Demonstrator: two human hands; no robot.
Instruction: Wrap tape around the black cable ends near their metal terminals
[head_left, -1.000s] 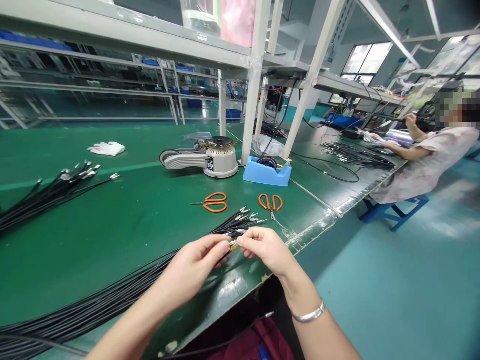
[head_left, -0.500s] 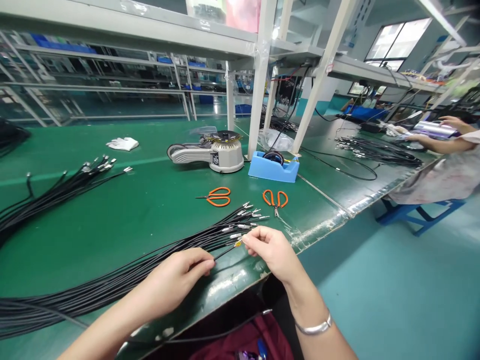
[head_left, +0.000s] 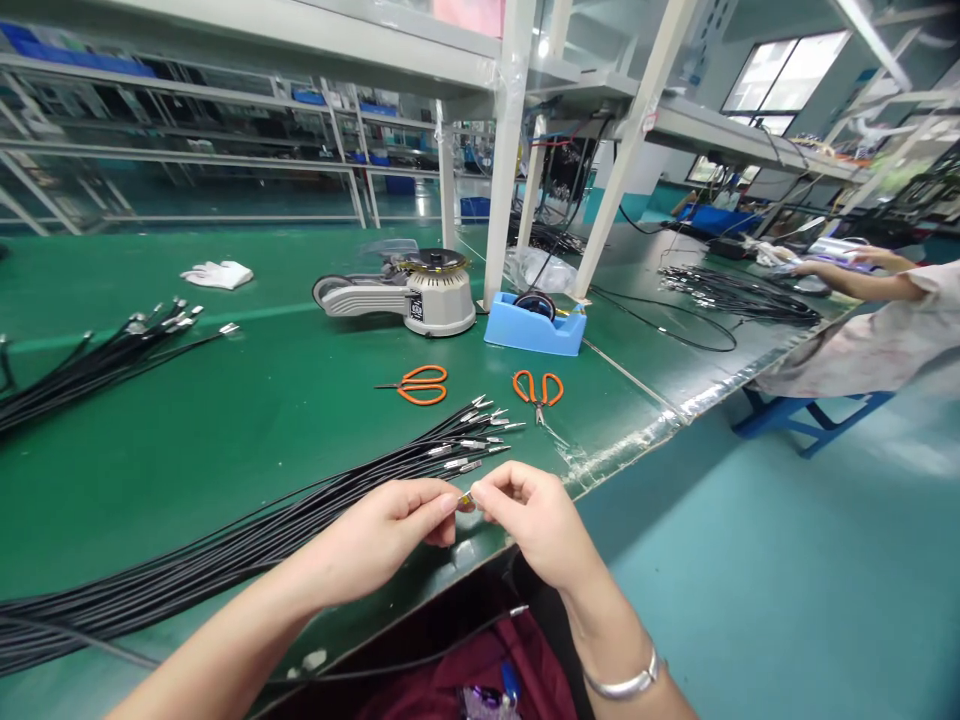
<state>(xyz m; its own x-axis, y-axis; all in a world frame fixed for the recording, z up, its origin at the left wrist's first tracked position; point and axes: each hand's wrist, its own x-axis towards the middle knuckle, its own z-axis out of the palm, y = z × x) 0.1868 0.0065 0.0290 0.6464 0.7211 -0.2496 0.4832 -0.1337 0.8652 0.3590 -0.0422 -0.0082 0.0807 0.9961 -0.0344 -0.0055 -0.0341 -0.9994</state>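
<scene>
Close together over the table's front edge, my two hands pinch the end of one black cable. A bit of yellow [head_left: 466,499], with something silvery beside it, shows between the fingertips. My left hand [head_left: 409,515] is closed on the cable from the left. My right hand [head_left: 534,515] has thumb and forefinger closed on the cable's tip, which the fingers mostly hide. Just behind them lies a bundle of black cables [head_left: 300,520] with silver connectors [head_left: 472,445] at the right end. Another loose cable [head_left: 420,662] with a metal tip crosses my lap.
Two orange-handled scissors [head_left: 424,384], [head_left: 538,392] lie beyond the bundle. Behind stand a grey tape dispensing machine [head_left: 439,300] and a blue tape holder [head_left: 535,330]. More cables [head_left: 97,365] and a white glove [head_left: 217,275] lie left. A co-worker's arm [head_left: 862,282] is at right.
My left hand has slid right along the cable, up to the yellow part, and now nearly meets my right hand. The whole view has shifted slightly.
</scene>
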